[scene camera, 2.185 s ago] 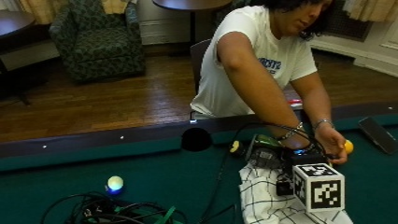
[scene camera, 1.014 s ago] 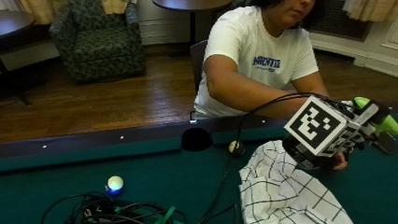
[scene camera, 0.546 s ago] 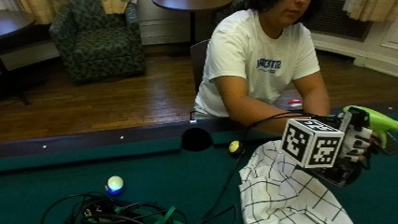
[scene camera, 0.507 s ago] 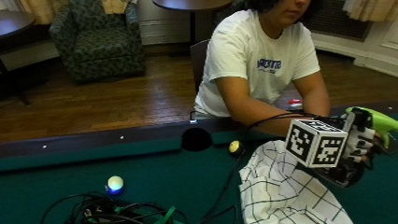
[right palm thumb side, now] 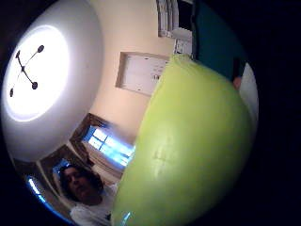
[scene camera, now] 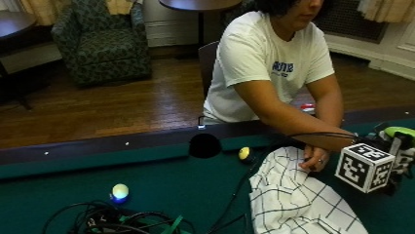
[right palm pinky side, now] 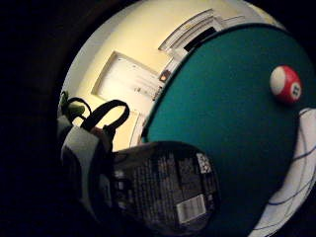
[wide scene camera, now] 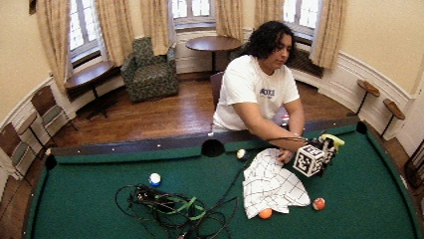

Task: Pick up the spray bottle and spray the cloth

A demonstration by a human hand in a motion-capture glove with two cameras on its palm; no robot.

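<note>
In the outside view my gloved right hand point(scene camera: 399, 162) grips the spray bottle point(scene camera: 400, 132) by its neck, upright above the green felt just right of the cloth. Only the bottle's lime-green head shows there. The white cloth point(scene camera: 295, 197) with thin dark checks lies crumpled on the felt, and the person's bare left hand point(scene camera: 315, 160) rests on its far edge. The little finger side palm view shows the bottle's dark labelled body point(right palm pinky side: 165, 187) close to the palm, with the cloth point(right palm pinky side: 292, 190) beyond it. The green head point(right palm thumb side: 188, 146) fills the thumb side palm view.
A red striped ball point(wide scene camera: 318, 203) and an orange ball point(wide scene camera: 265, 214) lie at the cloth's near edge. A yellow ball point(scene camera: 244, 153) sits by the side pocket point(scene camera: 205, 145). A blue-white ball point(scene camera: 120, 191) and a tangle of cables point(wide scene camera: 169, 205) lie to the left.
The gloved hand has come up off the cloth with the spray bottle, swung to the right, and now sits slightly lower and further right. The bare hand stays on the cloth.
</note>
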